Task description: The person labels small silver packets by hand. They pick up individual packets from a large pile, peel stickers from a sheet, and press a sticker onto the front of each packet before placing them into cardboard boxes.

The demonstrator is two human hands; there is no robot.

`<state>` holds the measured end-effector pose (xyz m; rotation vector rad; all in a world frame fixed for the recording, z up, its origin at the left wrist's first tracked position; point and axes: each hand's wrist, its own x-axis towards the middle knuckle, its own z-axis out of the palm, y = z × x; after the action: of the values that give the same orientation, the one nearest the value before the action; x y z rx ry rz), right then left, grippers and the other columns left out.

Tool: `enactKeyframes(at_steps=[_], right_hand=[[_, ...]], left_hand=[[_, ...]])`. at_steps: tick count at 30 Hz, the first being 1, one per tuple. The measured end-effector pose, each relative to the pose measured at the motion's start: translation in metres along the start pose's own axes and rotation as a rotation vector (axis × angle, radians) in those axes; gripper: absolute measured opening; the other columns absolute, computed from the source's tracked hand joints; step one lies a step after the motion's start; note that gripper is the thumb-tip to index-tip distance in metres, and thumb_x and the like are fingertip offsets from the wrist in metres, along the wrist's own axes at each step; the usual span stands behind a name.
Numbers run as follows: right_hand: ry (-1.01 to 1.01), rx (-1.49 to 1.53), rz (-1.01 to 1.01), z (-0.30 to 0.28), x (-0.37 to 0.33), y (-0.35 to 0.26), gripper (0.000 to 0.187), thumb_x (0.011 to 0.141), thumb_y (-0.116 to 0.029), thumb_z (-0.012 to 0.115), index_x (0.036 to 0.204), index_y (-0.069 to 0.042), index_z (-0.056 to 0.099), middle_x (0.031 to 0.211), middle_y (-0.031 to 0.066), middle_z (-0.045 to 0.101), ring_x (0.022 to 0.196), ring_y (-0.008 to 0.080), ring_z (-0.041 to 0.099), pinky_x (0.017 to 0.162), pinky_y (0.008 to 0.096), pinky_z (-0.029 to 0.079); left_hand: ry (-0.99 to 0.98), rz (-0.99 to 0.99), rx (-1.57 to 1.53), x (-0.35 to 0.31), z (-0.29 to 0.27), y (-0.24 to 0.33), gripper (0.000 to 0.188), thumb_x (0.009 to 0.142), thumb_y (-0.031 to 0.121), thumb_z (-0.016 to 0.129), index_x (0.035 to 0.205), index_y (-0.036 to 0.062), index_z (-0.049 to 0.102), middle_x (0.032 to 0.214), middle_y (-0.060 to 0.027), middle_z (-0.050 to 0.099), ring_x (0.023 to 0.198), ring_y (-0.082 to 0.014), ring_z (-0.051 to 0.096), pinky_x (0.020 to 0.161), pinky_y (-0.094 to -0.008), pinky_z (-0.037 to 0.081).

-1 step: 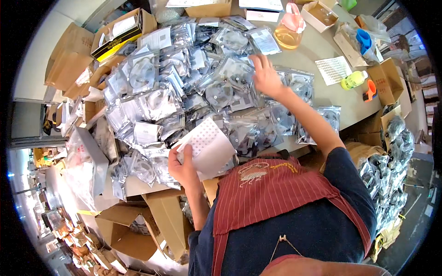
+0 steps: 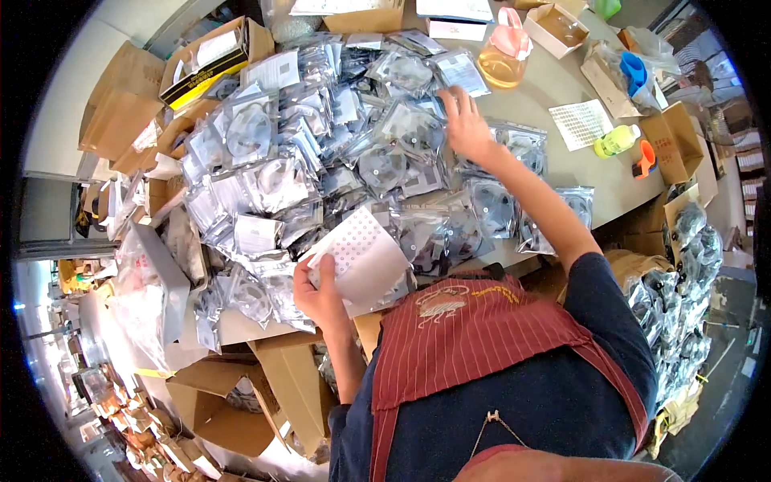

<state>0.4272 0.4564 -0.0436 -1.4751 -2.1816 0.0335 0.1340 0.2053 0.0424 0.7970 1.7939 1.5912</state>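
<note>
My left hand (image 2: 323, 299) grips a white sheet of small round stickers (image 2: 360, 255) by its left edge, thumb on top. The sheet is bent, its lower right part curving down. My right hand (image 2: 467, 128) reaches across the table with its fingers apart, the fingertips by the edge of a clear bag (image 2: 415, 128) holding a coiled cable. Whether the fingertips touch the bag or have a small sticker on them, I cannot tell. Many such bags (image 2: 277, 178) lie heaped around both hands, some with white paper slips inside.
To the far right stand a pink-lidded jug (image 2: 503, 60), a yellow-green bottle (image 2: 618, 140) and an orange tape dispenser (image 2: 645, 159), with a printed sheet (image 2: 580, 124) beside them. Open cardboard boxes (image 2: 217, 406) sit below the table's front edge. More bagged goods (image 2: 675, 297) pile up at right.
My right hand has shifted very slightly to the right. My left hand and the sticker sheet look almost unmoved.
</note>
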Motion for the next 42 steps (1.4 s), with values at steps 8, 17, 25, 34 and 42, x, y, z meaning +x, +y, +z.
enactKeyframes(at_steps=[8, 17, 25, 34, 42], right_hand=[[-0.148, -0.399, 0.132, 0.032, 0.064, 0.026, 0.092, 0.084, -0.015, 0.068, 0.157, -0.017, 0.012, 0.161, 0.0264, -0.004, 0.137, 0.0524, 0.031, 0.101, 0.0598, 0.042], [0.026, 0.168, 0.367, -0.079, 0.024, 0.000, 0.089, 0.076, 0.010, 0.049, 0.155, -0.012, 0.015, 0.159, 0.0298, 0.003, 0.131, 0.0483, 0.043, 0.093, 0.0490, 0.051], [0.151, 0.188, 0.514, -0.094, -0.146, 0.032, 0.083, 0.079, 0.004, 0.051, 0.153, -0.003, 0.013, 0.156, 0.0308, 0.019, 0.141, 0.0485, 0.025, 0.109, 0.0492, 0.036], [-0.281, 0.501, 0.429, -0.117, -0.115, 0.048, 0.014, 0.083, -0.016, 0.062, 0.086, -0.003, 0.063, 0.074, 0.0130, 0.066, 0.074, 0.0342, 0.064, 0.072, 0.0445, 0.051], [-0.614, -0.136, 0.300, -0.079, -0.089, 0.058, 0.018, 0.078, -0.017, 0.062, 0.088, -0.004, 0.067, 0.087, 0.0190, 0.070, 0.086, 0.0378, 0.068, 0.072, 0.0471, 0.055]], left_hand=[[0.057, 0.109, 0.008, 0.005, 0.008, 0.001, 0.024, 0.088, 0.015, 0.074, 0.098, -0.0030, 0.062, 0.086, -0.0030, 0.061, 0.074, -0.0085, 0.053, 0.062, -0.0232, 0.041], [0.063, 0.077, 0.000, 0.013, -0.005, -0.012, 0.023, 0.091, 0.014, 0.070, 0.102, -0.0042, 0.061, 0.090, -0.0080, 0.066, 0.076, -0.0127, 0.060, 0.064, -0.0274, 0.050], [0.002, 0.119, -0.032, 0.015, 0.013, -0.005, 0.024, 0.092, 0.013, 0.069, 0.107, -0.0043, 0.062, 0.094, -0.0083, 0.067, 0.079, -0.0127, 0.061, 0.068, -0.0266, 0.051], [-0.151, 0.118, -0.073, 0.017, 0.030, 0.005, 0.022, 0.090, 0.010, 0.070, 0.106, -0.0038, 0.064, 0.098, -0.0093, 0.067, 0.084, -0.0137, 0.061, 0.076, -0.0282, 0.051], [-0.096, 0.087, -0.082, 0.008, 0.014, -0.002, 0.026, 0.089, 0.014, 0.072, 0.107, -0.0029, 0.063, 0.098, -0.0093, 0.067, 0.083, -0.0142, 0.061, 0.075, -0.0286, 0.051]])
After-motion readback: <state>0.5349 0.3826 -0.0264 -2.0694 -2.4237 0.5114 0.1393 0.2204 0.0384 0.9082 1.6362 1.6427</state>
